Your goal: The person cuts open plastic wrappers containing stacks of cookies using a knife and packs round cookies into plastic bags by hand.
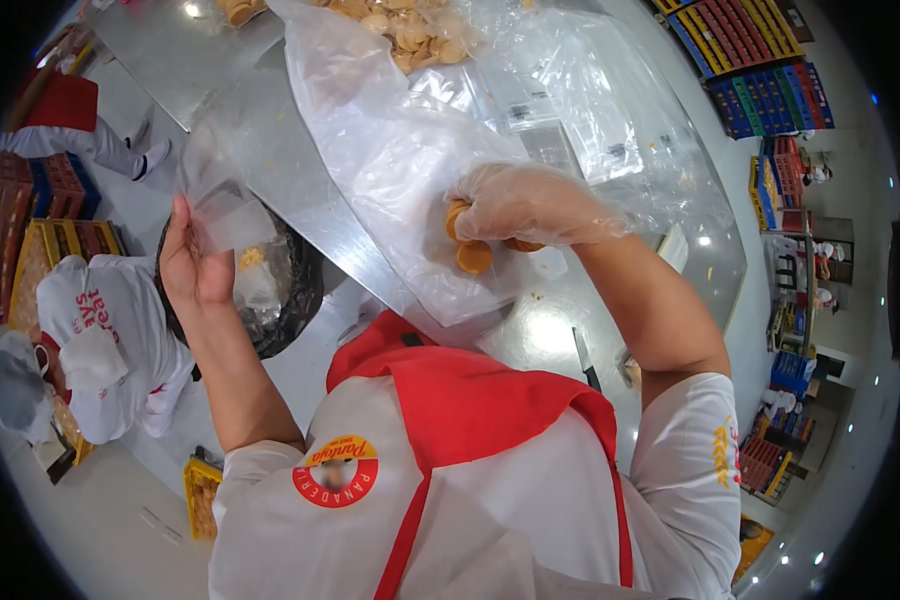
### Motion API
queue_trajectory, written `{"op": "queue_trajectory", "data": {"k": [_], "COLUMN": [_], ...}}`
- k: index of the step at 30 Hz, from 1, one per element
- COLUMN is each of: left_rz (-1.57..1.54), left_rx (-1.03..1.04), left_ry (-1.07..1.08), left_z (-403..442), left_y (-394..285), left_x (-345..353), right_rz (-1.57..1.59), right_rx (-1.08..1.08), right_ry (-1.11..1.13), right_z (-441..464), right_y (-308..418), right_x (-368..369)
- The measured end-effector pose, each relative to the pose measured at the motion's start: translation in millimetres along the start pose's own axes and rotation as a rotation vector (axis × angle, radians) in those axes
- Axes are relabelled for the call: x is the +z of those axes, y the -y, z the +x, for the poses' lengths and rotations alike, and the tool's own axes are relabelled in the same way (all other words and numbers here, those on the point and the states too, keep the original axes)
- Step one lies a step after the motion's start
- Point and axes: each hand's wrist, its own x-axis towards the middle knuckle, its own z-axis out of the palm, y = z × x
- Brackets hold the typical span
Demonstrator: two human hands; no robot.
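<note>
My right hand [535, 205], in a clear plastic glove, is closed around several round golden-brown cookies [473, 257] just above a large white plastic sheet or bag [370, 150] on the metal table. The glove partly hides the cookies. Out to the left, my bare left hand [198, 260] holds a small clear plastic bag [228, 215] between thumb and fingers, beyond the table's edge. More cookies [420, 35] lie in a heap at the far end of the plastic.
A knife [585, 360] lies on the metal table [540, 335] at its near side. Below my left hand stands a bin with a black liner [310, 290]. A person in white [110, 330] bends at the left, near stacked crates [40, 260]. Crates [770, 100] also stand at the right.
</note>
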Motion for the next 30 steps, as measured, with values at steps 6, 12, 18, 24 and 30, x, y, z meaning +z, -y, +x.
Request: {"op": "queue_trajectory", "data": {"k": [6,12,18,24,30], "left_rz": [0.017,-0.069,-0.065,-0.174,-0.170], "left_rx": [-0.026,-0.116,0.053,0.062,0.022], "left_ry": [0.036,0.190,-0.057,-0.143,-0.086], "left_z": [2,0,-10,-19,-18], "left_y": [1,-13,-18,-15,-7], "left_x": [-2,-13,13,31,30], "right_rz": [0.056,-0.042,-0.101,-0.250,-0.610], "right_rx": [0.010,-0.078,-0.106,-0.177,-0.328], "right_ry": [0.018,0.005,0.069,-0.225,-0.670], "right_z": [4,2,11,18,39], "right_y": [4,19,23,19,13], "right_x": [4,11,20,39,42]}}
